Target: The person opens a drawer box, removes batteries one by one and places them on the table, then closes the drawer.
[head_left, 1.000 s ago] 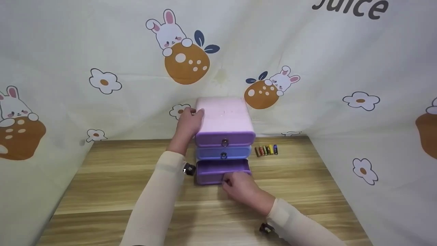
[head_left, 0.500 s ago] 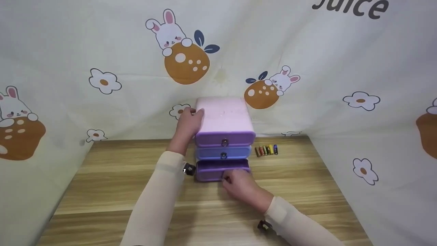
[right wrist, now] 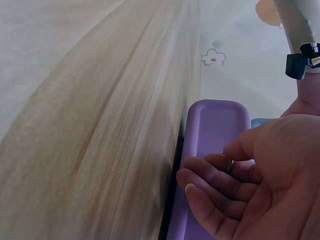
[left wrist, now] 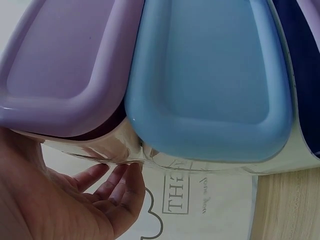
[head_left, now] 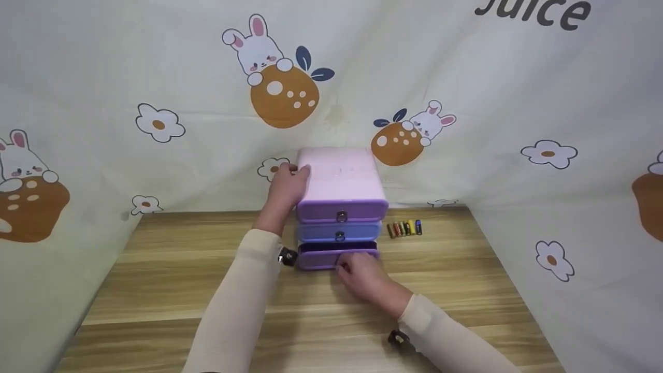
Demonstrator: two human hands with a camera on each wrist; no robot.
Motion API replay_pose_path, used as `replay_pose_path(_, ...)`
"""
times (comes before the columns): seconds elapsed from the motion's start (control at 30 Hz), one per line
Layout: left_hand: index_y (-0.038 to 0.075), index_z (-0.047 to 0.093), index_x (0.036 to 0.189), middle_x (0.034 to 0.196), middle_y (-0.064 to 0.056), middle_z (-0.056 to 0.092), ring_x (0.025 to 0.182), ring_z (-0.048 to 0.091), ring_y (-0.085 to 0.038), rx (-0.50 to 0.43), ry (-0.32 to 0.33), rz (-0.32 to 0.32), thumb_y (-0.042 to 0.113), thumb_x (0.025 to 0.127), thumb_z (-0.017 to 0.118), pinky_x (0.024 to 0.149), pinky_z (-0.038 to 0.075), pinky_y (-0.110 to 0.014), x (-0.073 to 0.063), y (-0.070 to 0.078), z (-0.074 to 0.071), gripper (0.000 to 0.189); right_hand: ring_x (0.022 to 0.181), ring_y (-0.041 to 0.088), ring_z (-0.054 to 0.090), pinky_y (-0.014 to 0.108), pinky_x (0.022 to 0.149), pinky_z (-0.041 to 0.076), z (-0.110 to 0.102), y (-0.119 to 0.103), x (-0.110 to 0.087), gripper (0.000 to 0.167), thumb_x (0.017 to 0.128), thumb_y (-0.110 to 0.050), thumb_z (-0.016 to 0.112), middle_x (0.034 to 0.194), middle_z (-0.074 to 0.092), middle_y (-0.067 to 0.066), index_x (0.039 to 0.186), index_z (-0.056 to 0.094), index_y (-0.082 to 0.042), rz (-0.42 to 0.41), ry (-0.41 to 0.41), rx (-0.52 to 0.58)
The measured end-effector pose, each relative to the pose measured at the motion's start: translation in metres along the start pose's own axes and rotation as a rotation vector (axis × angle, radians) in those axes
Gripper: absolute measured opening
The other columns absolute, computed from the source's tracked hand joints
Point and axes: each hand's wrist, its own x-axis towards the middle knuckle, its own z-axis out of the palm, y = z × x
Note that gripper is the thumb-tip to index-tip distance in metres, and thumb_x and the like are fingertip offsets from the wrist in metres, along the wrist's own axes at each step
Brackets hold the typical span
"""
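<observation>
A small drawer cabinet (head_left: 339,173) with a pale pink top stands near the back of the table. Its top drawer (head_left: 316,212) is purple and its middle drawer (head_left: 315,232) blue, each with a ring pull. The purple bottom drawer (head_left: 317,260) sticks out slightly, with a dark gap behind its front. My left hand (head_left: 286,187) rests against the cabinet's left side, thumb at the top edge and fingertips along the wall. My right hand (head_left: 366,277) pinches the bottom drawer's ring pull (right wrist: 230,166) between thumb and finger; the fingers hide most of it.
Several batteries (head_left: 404,228) lie in a row on the wooden table (head_left: 181,269), right of the cabinet. A pale cloth (head_left: 181,67) printed with rabbits and flowers hangs behind and at both sides.
The bottom drawer has slid back toward the cabinet, its opening narrowing to a thin gap. My right hand has moved along with it. My left hand has stayed at the cabinet's side.
</observation>
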Motion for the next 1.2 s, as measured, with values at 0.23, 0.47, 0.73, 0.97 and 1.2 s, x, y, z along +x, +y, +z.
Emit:
replay_pose_path(0.23, 0.000, 0.048, 0.155, 0.151, -0.022, 0.058, 0.142, 0.054, -0.039, -0.004, -0.017, -0.019, 0.053, 0.111, 0.052, 0.119, 0.044, -0.052, 0.000, 0.000, 0.000, 0.069, 0.084, 0.025, 0.077, 0.044, 0.076, 0.063, 0.004, 0.002, 0.003, 0.006, 0.097, -0.010, 0.076, 0.091, 0.080, 0.005, 0.096, 0.081, -0.010, -0.027, 0.008, 0.027)
replay_pose_path(0.47, 0.001, 0.049, 0.155, 0.153, -0.022, 0.057, 0.143, 0.054, -0.038, -0.001, -0.007, -0.031, 0.054, 0.111, 0.052, 0.119, 0.044, -0.051, 0.001, -0.001, 0.001, 0.069, 0.080, 0.024, 0.076, 0.042, 0.074, 0.063, 0.008, 0.004, 0.005, 0.005, 0.095, -0.006, 0.076, 0.088, 0.079, 0.005, 0.093, 0.080, -0.009, -0.032, 0.024, 0.030)
replay_pose_path(0.73, 0.000, 0.049, 0.154, 0.154, -0.022, 0.057, 0.145, 0.053, -0.039, 0.013, -0.011, -0.010, 0.053, 0.111, 0.051, 0.120, 0.043, -0.052, 0.002, 0.000, 0.000, 0.069, 0.085, 0.028, 0.077, 0.044, 0.079, 0.063, 0.009, 0.004, 0.007, 0.005, 0.096, -0.004, 0.076, 0.092, 0.080, 0.006, 0.096, 0.080, -0.008, -0.032, 0.029, 0.022)
replay_pose_path(0.97, -0.002, 0.051, 0.152, 0.153, -0.023, 0.058, 0.144, 0.053, -0.040, 0.030, 0.003, 0.002, 0.051, 0.110, 0.051, 0.121, 0.042, -0.052, 0.000, 0.002, 0.000, 0.067, 0.088, 0.029, 0.078, 0.044, 0.081, 0.064, 0.009, 0.004, 0.011, 0.006, 0.096, -0.003, 0.077, 0.094, 0.080, 0.008, 0.098, 0.080, -0.007, -0.011, 0.022, 0.014)
replay_pose_path(1.2, -0.001, 0.050, 0.153, 0.152, -0.023, 0.058, 0.144, 0.053, -0.040, 0.017, -0.002, -0.007, 0.052, 0.111, 0.051, 0.120, 0.043, -0.052, 0.000, 0.001, 0.001, 0.068, 0.090, 0.031, 0.077, 0.045, 0.082, 0.064, 0.011, 0.006, 0.013, 0.006, 0.097, -0.003, 0.076, 0.095, 0.080, 0.009, 0.100, 0.079, -0.006, 0.011, 0.007, 0.038)
